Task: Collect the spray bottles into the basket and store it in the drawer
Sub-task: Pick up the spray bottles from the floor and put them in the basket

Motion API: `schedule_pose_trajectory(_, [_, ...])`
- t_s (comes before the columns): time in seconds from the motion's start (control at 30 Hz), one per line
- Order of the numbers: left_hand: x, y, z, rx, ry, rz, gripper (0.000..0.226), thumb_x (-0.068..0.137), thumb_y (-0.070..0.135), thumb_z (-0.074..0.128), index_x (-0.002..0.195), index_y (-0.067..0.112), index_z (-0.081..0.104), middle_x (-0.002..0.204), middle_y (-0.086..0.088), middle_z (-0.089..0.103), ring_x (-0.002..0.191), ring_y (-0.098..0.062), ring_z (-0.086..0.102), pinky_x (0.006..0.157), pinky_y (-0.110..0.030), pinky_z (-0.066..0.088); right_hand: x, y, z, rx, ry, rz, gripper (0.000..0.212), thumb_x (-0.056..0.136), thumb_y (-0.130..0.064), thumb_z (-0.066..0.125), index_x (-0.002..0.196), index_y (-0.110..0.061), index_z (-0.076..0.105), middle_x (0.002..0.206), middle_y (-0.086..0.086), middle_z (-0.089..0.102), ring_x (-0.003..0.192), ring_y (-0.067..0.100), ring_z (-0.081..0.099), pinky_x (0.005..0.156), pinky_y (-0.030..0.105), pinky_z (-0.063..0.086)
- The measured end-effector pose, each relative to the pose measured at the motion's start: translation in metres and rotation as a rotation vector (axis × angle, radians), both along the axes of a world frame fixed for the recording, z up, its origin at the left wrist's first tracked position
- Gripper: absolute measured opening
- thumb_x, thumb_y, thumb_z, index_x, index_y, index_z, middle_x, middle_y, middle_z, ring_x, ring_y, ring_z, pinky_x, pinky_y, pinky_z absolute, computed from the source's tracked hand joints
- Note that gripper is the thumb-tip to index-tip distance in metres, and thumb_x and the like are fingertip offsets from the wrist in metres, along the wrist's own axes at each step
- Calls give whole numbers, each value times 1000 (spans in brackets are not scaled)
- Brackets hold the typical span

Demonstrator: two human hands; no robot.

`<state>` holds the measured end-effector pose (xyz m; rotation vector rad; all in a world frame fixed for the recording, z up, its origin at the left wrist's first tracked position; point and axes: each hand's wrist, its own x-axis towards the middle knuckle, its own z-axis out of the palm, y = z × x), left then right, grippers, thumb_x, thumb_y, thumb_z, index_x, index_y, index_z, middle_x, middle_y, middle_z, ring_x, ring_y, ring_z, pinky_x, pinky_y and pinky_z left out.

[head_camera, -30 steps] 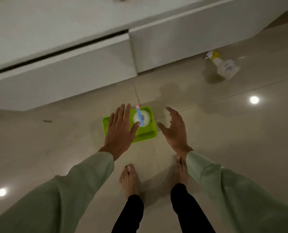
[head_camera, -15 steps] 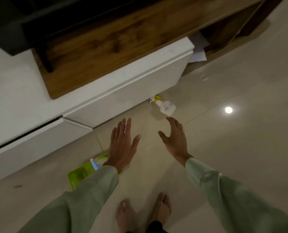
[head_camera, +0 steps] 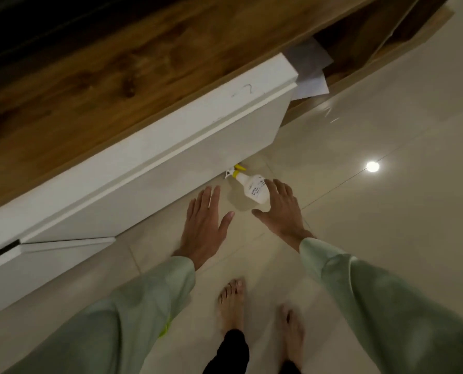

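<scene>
A white spray bottle (head_camera: 252, 187) with a yellow trigger head stands on the tiled floor against the foot of the white drawer unit (head_camera: 171, 163). My right hand (head_camera: 280, 209) is open, fingers spread, just right of the bottle and partly in front of it, without holding it. My left hand (head_camera: 204, 225) is open and empty, palm down, to the bottle's left. Only a thin sliver of the green basket (head_camera: 165, 329) shows beside my left sleeve; the rest is hidden.
The white cabinet carries a wooden top (head_camera: 103, 76). Loose white papers (head_camera: 310, 82) lie in an open wooden compartment at the far right. My bare feet (head_camera: 231, 303) stand on the glossy floor, which reflects a ceiling light (head_camera: 372, 166).
My view has swung right, away from the green basket with the blue-topped bottle. The yellow-topped bottle now lies close under my right hand, and both hands have moved toward it.
</scene>
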<state>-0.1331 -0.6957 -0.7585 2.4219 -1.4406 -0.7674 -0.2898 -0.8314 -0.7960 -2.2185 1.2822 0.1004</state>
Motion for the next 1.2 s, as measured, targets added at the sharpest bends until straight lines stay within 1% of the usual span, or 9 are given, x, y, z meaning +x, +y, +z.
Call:
schedule_pose_trajectory(0.2, [2, -27, -73, 50, -5, 15, 70, 100, 51, 33, 156, 17, 11, 164, -9, 14, 152, -23, 12, 124, -41, 10, 20, -35, -82, 12, 150, 133, 100, 70, -58, 74, 149, -18, 27, 152, 8, 32, 137, 33, 31, 105, 47, 38])
schedule_pose_trajectory(0.37, [-1, -40, -128, 51, -29, 25, 71, 97, 54, 28, 156, 17, 12, 164, -10, 16, 151, -24, 14, 123, -42, 11, 51, -57, -143, -60, 265, 202, 98, 63, -66, 72, 140, -21, 31, 140, 8, 40, 125, 35, 39, 94, 50, 40])
schedule_pose_trajectory(0.5, [4, -46, -157, 52, -60, 46, 69, 100, 51, 32, 156, 17, 12, 164, -10, 17, 151, -24, 14, 123, -42, 12, 71, -65, -174, -24, 271, 192, 90, 67, -58, 73, 138, -20, 33, 130, 9, 45, 115, 36, 48, 86, 48, 44])
schedule_pose_trajectory(0.63, [8, -48, -168, 61, -73, 72, 72, 97, 55, 26, 157, 17, 10, 164, -9, 16, 152, -24, 13, 123, -41, 11, 69, -67, -183, 28, 225, 158, 75, 70, -47, 75, 131, -18, 41, 122, 8, 48, 107, 36, 52, 77, 45, 46])
schedule_pose_trajectory(0.7, [5, -44, -162, 69, -83, 87, 73, 96, 55, 24, 157, 16, 11, 164, -10, 16, 152, -25, 14, 123, -41, 11, 59, -62, -175, 77, 202, 112, 72, 67, -49, 76, 124, -17, 47, 117, 7, 49, 104, 35, 54, 77, 43, 46])
schedule_pose_trajectory(0.83, [-8, -28, -128, 79, -75, 121, 74, 95, 56, 23, 156, 15, 15, 163, -12, 20, 150, -27, 18, 122, -42, 13, 28, -43, -132, 155, 152, 22, 74, 61, -51, 77, 122, -19, 53, 111, 4, 53, 101, 32, 58, 75, 40, 49])
schedule_pose_trajectory(0.97, [-25, -6, -74, 75, -55, 176, 69, 99, 51, 33, 155, 15, 15, 162, -11, 20, 150, -27, 18, 122, -42, 13, 1, -21, -71, 246, 101, -47, 82, 55, -52, 80, 128, -25, 53, 112, -2, 52, 101, 26, 59, 77, 37, 49])
schedule_pose_trajectory(1.1, [-37, 25, -9, 62, -61, 255, 73, 95, 57, 25, 155, 16, 18, 161, -12, 25, 149, -27, 23, 122, -44, 18, -14, 6, -3, 364, 33, -81, 82, 57, -47, 85, 131, -28, 54, 110, -6, 48, 91, 18, 54, 75, 33, 44])
schedule_pose_trajectory(1.2, [-41, 51, 32, 52, -78, 331, 73, 95, 57, 26, 155, 16, 20, 160, -12, 27, 147, -29, 27, 120, -44, 19, -19, 28, 41, 511, -140, -141, 81, 56, -34, 90, 129, -25, 55, 113, -6, 52, 101, 19, 58, 85, 42, 53])
